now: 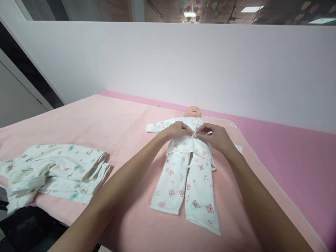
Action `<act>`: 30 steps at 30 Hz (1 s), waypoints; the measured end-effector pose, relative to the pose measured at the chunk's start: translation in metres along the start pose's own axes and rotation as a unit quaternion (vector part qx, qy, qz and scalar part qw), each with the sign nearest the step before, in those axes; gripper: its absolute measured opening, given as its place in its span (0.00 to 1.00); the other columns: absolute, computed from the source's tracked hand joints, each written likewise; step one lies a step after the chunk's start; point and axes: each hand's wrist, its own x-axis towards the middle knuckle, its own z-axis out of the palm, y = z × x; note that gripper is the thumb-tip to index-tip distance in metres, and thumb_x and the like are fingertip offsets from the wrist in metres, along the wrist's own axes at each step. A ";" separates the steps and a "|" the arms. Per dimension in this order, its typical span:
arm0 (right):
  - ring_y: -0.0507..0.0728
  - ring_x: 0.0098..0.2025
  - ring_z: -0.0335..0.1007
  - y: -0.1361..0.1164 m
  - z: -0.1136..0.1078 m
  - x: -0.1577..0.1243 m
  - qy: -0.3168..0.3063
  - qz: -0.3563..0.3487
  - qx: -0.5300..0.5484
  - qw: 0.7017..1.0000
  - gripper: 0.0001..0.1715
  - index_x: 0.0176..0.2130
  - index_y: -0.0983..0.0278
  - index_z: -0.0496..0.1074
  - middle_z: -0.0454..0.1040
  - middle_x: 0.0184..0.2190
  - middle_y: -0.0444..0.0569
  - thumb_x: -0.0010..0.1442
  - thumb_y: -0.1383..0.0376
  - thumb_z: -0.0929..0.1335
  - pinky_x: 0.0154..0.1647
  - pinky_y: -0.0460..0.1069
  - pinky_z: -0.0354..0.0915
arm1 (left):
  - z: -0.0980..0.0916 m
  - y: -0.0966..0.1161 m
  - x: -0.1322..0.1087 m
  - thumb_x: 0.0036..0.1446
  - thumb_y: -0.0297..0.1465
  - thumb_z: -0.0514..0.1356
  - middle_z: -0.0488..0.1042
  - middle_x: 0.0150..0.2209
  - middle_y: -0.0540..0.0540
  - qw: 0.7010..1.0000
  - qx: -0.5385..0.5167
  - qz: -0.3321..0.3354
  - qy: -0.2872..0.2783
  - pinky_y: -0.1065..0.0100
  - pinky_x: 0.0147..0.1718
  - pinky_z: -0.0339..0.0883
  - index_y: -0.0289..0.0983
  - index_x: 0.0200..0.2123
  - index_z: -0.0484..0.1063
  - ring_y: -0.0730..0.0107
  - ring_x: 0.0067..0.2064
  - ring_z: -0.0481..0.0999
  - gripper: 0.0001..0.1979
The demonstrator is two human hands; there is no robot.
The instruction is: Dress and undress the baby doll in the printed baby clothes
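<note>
A doll (193, 112) lies face up on the pink blanket (123, 119) covering the counter, dressed in a white top (183, 142) and trousers (199, 182) printed with pink bears. The left hand (177, 130) and right hand (216, 137) meet over the doll's chest, each grip pinching the front edge of the top at its middle. A pile of clothes (60, 171) lies well apart to the left.
</note>
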 end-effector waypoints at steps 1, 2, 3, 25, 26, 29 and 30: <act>0.59 0.38 0.76 -0.001 0.002 0.000 0.016 -0.005 -0.001 1.000 0.13 0.34 0.59 0.81 0.83 0.37 0.47 0.54 0.53 0.77 0.45 0.54 0.70 | 0.001 0.001 0.000 0.57 0.35 0.66 0.73 0.28 0.49 1.000 0.002 -0.001 0.001 0.69 0.27 0.57 0.36 0.29 0.81 0.74 0.28 0.64 0.09; 0.58 0.37 0.76 -0.002 0.004 0.000 0.027 -0.006 -0.001 1.000 0.14 0.33 0.59 0.81 0.83 0.36 0.47 0.54 0.53 0.78 0.44 0.54 0.70 | 0.001 0.001 -0.001 0.57 0.35 0.65 0.71 0.26 0.49 1.000 0.004 -0.004 0.003 0.68 0.26 0.55 0.36 0.28 0.80 0.75 0.27 0.62 0.09; 0.58 0.36 0.76 -0.002 0.006 0.000 0.032 -0.005 -0.001 0.999 0.15 0.33 0.60 0.80 0.82 0.34 0.47 0.53 0.52 0.78 0.43 0.54 0.70 | 0.002 0.002 -0.001 0.57 0.35 0.65 0.69 0.25 0.50 1.000 0.005 -0.006 0.005 0.68 0.25 0.54 0.37 0.27 0.79 0.75 0.26 0.61 0.09; 0.59 0.44 0.76 0.004 -0.011 0.000 -0.082 0.070 0.019 0.994 0.21 0.42 0.60 0.80 0.82 0.43 0.50 0.60 0.47 0.74 0.46 0.53 0.70 | 0.009 -0.014 0.015 0.54 0.38 0.70 0.64 0.25 0.51 1.000 -0.009 0.013 0.020 0.66 0.27 0.55 0.38 0.26 0.73 0.73 0.27 0.60 0.13; 0.59 0.44 0.76 0.004 -0.011 0.000 -0.085 0.066 0.012 0.994 0.21 0.41 0.60 0.79 0.82 0.43 0.50 0.62 0.46 0.73 0.46 0.53 0.70 | 0.009 -0.015 0.016 0.54 0.39 0.70 0.64 0.25 0.51 1.000 -0.007 0.012 0.023 0.66 0.28 0.55 0.38 0.26 0.73 0.73 0.27 0.61 0.13; 0.58 0.43 0.74 0.005 -0.008 -0.001 -0.090 0.043 -0.005 0.995 0.22 0.42 0.60 0.78 0.81 0.43 0.49 0.65 0.45 0.70 0.45 0.52 0.68 | 0.009 -0.017 0.018 0.54 0.41 0.69 0.65 0.26 0.51 1.000 0.002 0.013 0.026 0.66 0.28 0.54 0.38 0.27 0.75 0.73 0.27 0.61 0.13; 0.58 0.42 0.73 0.005 -0.007 -0.001 -0.090 0.032 -0.009 0.995 0.22 0.42 0.59 0.78 0.81 0.43 0.49 0.66 0.44 0.69 0.44 0.52 0.67 | 0.010 -0.017 0.018 0.55 0.41 0.69 0.65 0.26 0.51 1.000 0.003 0.012 0.025 0.67 0.27 0.54 0.38 0.28 0.76 0.73 0.27 0.60 0.13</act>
